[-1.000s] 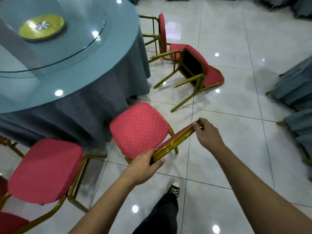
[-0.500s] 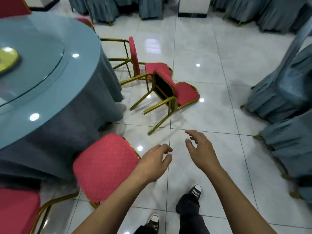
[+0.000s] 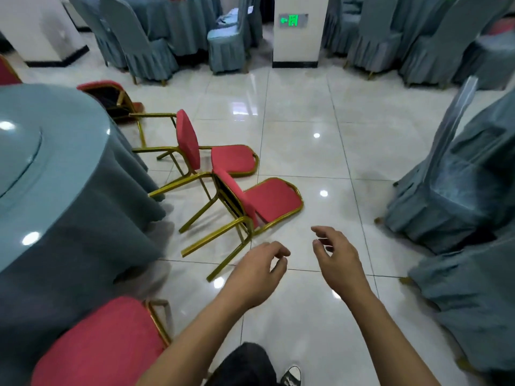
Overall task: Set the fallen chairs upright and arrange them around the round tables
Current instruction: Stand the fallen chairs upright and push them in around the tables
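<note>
Beside the round table [image 3: 55,174], two fallen chairs [image 3: 267,201], left hand [image 3: 256,271] and right hand [image 3: 337,260] grip loose, holding nothing.

bare floor [image 3: 320,162] ahead, fallen chairs [image 3: 250,201] left, covered chairs [image 3: 459,196] right

1. The nearest fallen chair [image 3: 267,203] has red cushions, a gold frame and a black underside.
2. The second fallen chair [image 3: 192,147] is also red on gold.
3. The upright chair [image 3: 103,346] has a red seat with a faint dotted weave.
4. The round table [image 3: 55,174] wears a blue-grey cloth.
5. The covered chairs [image 3: 457,190] are blue-grey too.
6. The floor [image 3: 306,121] is glossy off-white tile.
7. The exit sign [image 3: 292,20] glows green.
8. The shoe [image 3: 291,376] is black and white.
</note>
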### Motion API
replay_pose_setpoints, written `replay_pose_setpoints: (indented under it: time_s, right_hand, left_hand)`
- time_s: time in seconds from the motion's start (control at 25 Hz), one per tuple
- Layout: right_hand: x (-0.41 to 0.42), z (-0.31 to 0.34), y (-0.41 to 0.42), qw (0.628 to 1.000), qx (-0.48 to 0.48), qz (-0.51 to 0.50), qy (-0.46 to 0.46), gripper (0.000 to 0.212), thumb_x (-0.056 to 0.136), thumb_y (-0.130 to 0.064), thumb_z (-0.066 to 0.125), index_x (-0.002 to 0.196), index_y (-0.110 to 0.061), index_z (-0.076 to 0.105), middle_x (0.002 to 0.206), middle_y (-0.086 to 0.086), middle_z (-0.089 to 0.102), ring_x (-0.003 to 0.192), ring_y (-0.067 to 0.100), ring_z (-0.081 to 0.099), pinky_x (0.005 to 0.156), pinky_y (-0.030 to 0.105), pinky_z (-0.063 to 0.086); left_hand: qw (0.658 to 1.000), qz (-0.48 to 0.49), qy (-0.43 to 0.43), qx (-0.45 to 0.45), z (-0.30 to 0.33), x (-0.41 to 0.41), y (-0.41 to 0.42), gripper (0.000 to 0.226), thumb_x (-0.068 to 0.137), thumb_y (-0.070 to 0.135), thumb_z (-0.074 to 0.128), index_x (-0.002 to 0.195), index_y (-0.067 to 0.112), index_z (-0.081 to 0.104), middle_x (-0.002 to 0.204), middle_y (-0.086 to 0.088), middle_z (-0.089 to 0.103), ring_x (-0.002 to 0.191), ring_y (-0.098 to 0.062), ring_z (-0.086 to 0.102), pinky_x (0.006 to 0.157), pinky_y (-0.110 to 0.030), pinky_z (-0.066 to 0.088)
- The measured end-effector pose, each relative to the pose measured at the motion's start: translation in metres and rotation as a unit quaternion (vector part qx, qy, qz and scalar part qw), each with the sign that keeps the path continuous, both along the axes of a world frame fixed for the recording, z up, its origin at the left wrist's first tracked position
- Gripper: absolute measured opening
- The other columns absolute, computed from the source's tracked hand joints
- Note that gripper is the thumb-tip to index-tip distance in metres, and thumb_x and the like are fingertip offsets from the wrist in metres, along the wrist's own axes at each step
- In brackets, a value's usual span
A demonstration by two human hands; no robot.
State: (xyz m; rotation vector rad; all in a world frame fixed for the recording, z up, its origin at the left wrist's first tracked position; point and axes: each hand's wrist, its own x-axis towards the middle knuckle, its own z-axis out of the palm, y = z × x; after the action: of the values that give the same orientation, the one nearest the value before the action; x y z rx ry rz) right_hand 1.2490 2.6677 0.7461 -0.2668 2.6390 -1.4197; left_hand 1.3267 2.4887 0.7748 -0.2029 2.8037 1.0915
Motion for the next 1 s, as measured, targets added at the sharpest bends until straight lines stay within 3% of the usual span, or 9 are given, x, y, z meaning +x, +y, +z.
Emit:
replay_pose_setpoints:
  time_s: [0.2,0.44,0.76,1.0]
  right_hand:
    - [-0.12,-0.002,0.013,1.0,0.002,0.028,-0.007,0.031,0.099,-0.021,0.055,0.116,-0.045,0.06,0.114,-0.015,0.062,0.105,0.001,0.061,0.094,0.037,0.052]
    - [-0.284,0.011,0.004,0.998,0.015,0.057,0.001,0.032,0.099,-0.018,0.057,0.116,-0.045,0.059,0.112,-0.016,0.062,0.103,-0.001,0.061,0.094,0.032,0.051]
    - [-0.461,0.03,0.017,0.999,-0.015,0.039,-0.004,0.034,0.099,-0.017,0.055,0.114,-0.047,0.059,0.114,-0.017,0.061,0.104,-0.007,0.059,0.095,0.027,0.049]
    - [-0.627,0.015,0.022,0.996,-0.043,0.079,-0.011,0.033,0.099,-0.018,0.055,0.115,-0.046,0.062,0.113,-0.017,0.061,0.104,-0.002,0.062,0.094,0.029,0.049]
  left_hand:
    - [0.999,0.037,0.025,0.001,0.002,-0.108,0.019,0.024,0.103,0.035,0.048,0.125,0.033,0.059,0.123,0.016,0.061,0.112,-0.001,0.052,0.096,-0.024,0.047]
    - [0.997,0.051,0.056,-0.012,0.002,-0.27,0.018,0.024,0.103,0.035,0.046,0.123,0.03,0.058,0.119,0.012,0.06,0.11,-0.009,0.054,0.094,-0.036,0.049]
    - [0.998,0.021,0.049,-0.031,0.012,-0.462,0.027,0.025,0.101,0.032,0.046,0.122,0.028,0.06,0.116,0.01,0.061,0.107,-0.012,0.053,0.095,-0.037,0.047]
    - [0.994,0.087,0.049,-0.045,0.005,-0.606,0.039,0.024,0.1,0.031,0.047,0.119,0.028,0.061,0.114,0.01,0.062,0.108,-0.01,0.055,0.094,-0.034,0.047]
